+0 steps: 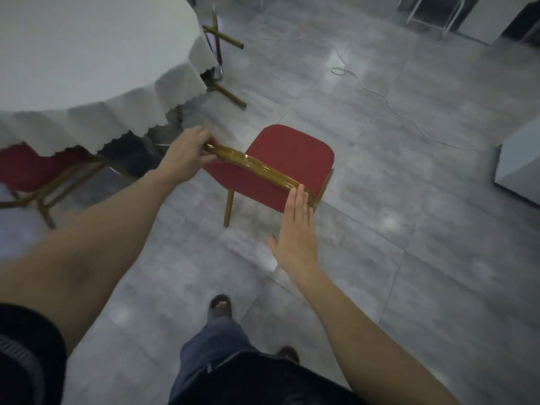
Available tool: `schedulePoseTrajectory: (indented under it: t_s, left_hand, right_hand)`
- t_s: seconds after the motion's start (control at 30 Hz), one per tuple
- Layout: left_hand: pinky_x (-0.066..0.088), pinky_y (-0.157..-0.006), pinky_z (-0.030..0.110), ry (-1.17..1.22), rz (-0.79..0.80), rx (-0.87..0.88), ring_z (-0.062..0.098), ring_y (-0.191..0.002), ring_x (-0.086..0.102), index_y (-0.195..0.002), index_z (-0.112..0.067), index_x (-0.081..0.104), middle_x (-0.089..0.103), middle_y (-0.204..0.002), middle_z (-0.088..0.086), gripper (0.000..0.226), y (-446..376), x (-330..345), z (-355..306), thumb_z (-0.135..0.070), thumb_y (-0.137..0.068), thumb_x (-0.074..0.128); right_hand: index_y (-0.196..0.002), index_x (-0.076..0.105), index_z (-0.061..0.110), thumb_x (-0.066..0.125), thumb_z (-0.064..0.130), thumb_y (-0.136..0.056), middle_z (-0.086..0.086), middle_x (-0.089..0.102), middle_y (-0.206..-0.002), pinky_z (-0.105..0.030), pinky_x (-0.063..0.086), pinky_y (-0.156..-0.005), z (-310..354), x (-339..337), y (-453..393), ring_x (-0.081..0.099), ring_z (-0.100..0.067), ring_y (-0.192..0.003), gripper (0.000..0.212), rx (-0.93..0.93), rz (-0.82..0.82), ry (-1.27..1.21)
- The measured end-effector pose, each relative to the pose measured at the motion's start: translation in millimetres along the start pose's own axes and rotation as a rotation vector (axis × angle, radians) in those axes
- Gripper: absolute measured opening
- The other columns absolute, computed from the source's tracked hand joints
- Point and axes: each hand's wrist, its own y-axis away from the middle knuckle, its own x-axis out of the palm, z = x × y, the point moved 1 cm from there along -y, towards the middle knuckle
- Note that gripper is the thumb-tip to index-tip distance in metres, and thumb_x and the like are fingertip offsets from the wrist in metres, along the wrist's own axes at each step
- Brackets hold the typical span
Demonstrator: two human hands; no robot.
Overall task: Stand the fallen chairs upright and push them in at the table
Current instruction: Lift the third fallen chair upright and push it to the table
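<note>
A red-cushioned chair with a gold frame stands upright on the grey tiled floor, near the round worktop draped in a white scalloped cloth. The left hand grips one end of its gold top rail, while the right hand lies flat with straight fingers touching the other end. A second red chair sits partly under the cloth at the left, and another gold-legged chair lies tipped beyond the worktop.

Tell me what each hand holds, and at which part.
The left hand grips the red chair by its backrest's top rail; the right hand, flat, only touches the rail's other end.
</note>
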Motion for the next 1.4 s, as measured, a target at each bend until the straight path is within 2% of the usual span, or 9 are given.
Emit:
schedulePoseTrajectory:
  t_s: [0.1,0.4,0.5,0.67,0.83,1.03,1.17,1.3,1.4]
  left_hand:
    - [0.041,-0.079,0.033,0.021,-0.064,-0.062,0.024,-0.092,0.047,-0.099,-0.008,0.061,0.053,-0.098,0.008,0.031,17,12,-21,-0.029,-0.079,0.074]
    - [0.029,-0.064,0.018,0.062,-0.295,-0.199,0.011,-0.081,0.036,-0.09,-0.017,0.062,0.044,-0.086,-0.007,0.035,26,60,-81,-0.044,-0.073,0.076]
    - [0.031,-0.066,0.015,0.079,-0.337,-0.257,0.011,-0.081,0.038,-0.09,-0.018,0.063,0.047,-0.086,-0.006,0.033,27,71,-106,-0.044,-0.074,0.076]
    - [0.035,-0.071,0.024,0.035,-0.413,-0.389,0.014,-0.084,0.043,-0.091,-0.017,0.064,0.048,-0.087,-0.006,0.034,19,95,-148,-0.044,-0.073,0.076]
    - [0.03,-0.073,0.022,-0.015,-0.518,-0.543,0.013,-0.085,0.04,-0.091,-0.016,0.064,0.047,-0.087,-0.006,0.034,7,121,-209,-0.044,-0.075,0.076]
    - [0.036,-0.081,0.025,-0.109,-0.469,-0.654,0.018,-0.096,0.045,-0.115,-0.017,0.061,0.051,-0.1,0.002,0.035,1,142,-269,-0.038,-0.087,0.064]
    - [0.047,-0.09,0.043,-0.165,-0.352,-0.677,0.027,-0.106,0.046,-0.13,-0.014,0.051,0.051,-0.113,0.009,0.045,-2,145,-289,-0.029,-0.089,0.06]
    - [0.037,-0.109,0.046,-0.234,-0.251,-0.696,0.031,-0.134,0.035,-0.149,-0.013,0.026,0.036,-0.147,0.012,0.072,14,161,-309,-0.023,-0.088,0.061]
    - [0.026,-0.116,0.044,-0.261,-0.249,-0.727,0.03,-0.145,0.021,-0.153,-0.012,0.015,0.015,-0.159,0.011,0.079,26,180,-319,-0.023,-0.089,0.061]
  right_hand:
    - [-0.149,-0.022,0.007,0.061,0.034,-0.088,-0.008,-0.025,-0.159,-0.039,0.001,-0.123,-29,-7,-13,-0.018,-0.021,-0.148,0.106,-0.02,-0.009,-0.022]
    - [-0.153,-0.012,0.011,0.055,0.026,-0.093,-0.004,-0.013,-0.162,-0.036,0.004,-0.123,-109,-43,-81,-0.014,-0.013,-0.148,0.092,-0.124,-0.007,-0.084]
    - [-0.153,-0.011,0.01,0.059,0.023,-0.09,-0.005,-0.011,-0.162,-0.034,0.005,-0.123,-134,-51,-99,-0.011,-0.016,-0.149,0.095,-0.196,0.027,-0.09]
    - [-0.153,-0.009,0.009,0.06,0.02,-0.089,-0.007,-0.009,-0.162,-0.033,0.006,-0.122,-176,-64,-127,-0.01,-0.018,-0.149,0.095,-0.354,0.033,-0.109]
    - [-0.153,-0.01,0.011,0.061,0.019,-0.089,-0.006,-0.008,-0.163,-0.036,0.01,-0.122,-226,-82,-167,-0.007,-0.019,-0.15,0.096,-0.525,0.119,-0.107]
    - [-0.153,-0.006,0.006,0.058,0.025,-0.092,-0.012,-0.003,-0.162,-0.038,0.014,-0.122,-263,-114,-206,0.003,-0.025,-0.15,0.09,-0.685,0.22,-0.043]
    - [-0.153,-0.001,0.005,0.058,0.026,-0.092,-0.013,0.003,-0.162,-0.042,0.021,-0.12,-274,-124,-224,0.006,-0.026,-0.15,0.088,-0.761,0.272,-0.012]
    - [-0.154,0.01,0.012,0.057,0.03,-0.091,-0.007,0.013,-0.161,-0.043,0.039,-0.108,-275,-130,-224,0.021,-0.027,-0.146,0.08,-0.83,0.211,-0.019]
    - [-0.154,0.01,0.012,0.053,0.024,-0.094,-0.006,0.008,-0.163,-0.04,0.032,-0.113,-276,-129,-218,0.013,-0.026,-0.148,0.075,-0.9,0.198,-0.029]
